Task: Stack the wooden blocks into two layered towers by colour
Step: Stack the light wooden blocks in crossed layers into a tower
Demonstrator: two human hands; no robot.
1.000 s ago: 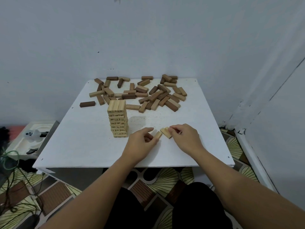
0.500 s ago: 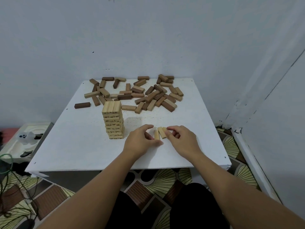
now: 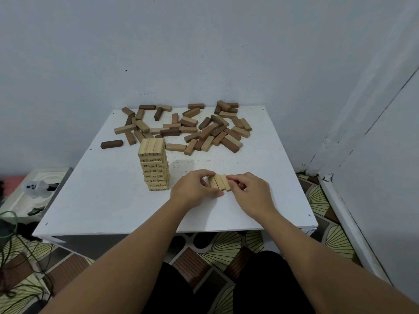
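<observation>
Left hand [image 3: 195, 186] curled w/ thumb low & fingers arched over top, gripping left side of three light blocks [image 3: 219, 182] lying side by side on table [image 3: 108, 200]. Right hand [image 3: 250, 193] also curled; fingertips [image 3: 231, 177] press on right edge of same row, so both hands squeeze the three together. Blocks flat, touching each other, long axes running roughly away from person, slightly angled. Row sits near front-centre of table, just right of tower [image 3: 154, 164].

Tower: light wood only, upright, many layers of three, numbers inked on block ends. Stands left of hands, apart from them.

Loose pile [image 3: 204, 130] at far side of table: mix of dark brown & light blocks, scattered, some overlapping. One dark block [image 3: 112, 144] lies alone at left, apart from pile.

Table white, square, pushed against pale wall [image 3: 204, 53]. Patterned floor [image 3: 226, 248] below. White tray-like object [image 3: 34, 189] on floor at left; green cable [image 3: 9, 225] beside it. Dark trousers [image 3: 260, 286] visible bottom centre.
</observation>
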